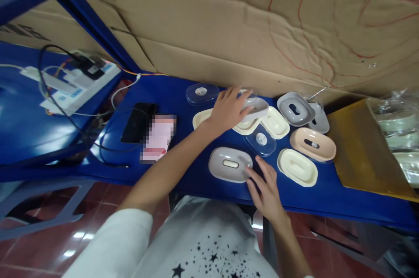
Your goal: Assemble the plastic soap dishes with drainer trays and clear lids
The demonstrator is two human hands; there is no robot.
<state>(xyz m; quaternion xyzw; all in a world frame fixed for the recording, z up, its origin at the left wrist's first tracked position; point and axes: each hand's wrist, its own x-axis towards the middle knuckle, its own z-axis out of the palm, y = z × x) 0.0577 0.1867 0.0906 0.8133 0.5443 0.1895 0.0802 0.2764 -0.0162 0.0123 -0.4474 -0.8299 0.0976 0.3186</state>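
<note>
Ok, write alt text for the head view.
A person's right hand is at the rim of a grey oval dish on a blue table, the left hand at a second grey dish farther back. Cream dishes, a peach dish and clear lids lie nearby, with a dark phone to the left.

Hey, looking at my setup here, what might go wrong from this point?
The near grey dish sits close to the front edge of the blue table, so a push from your right hand might send it off.

Your left hand is at another grey dish crowded against cream dishes; moving it could knock them.
</note>
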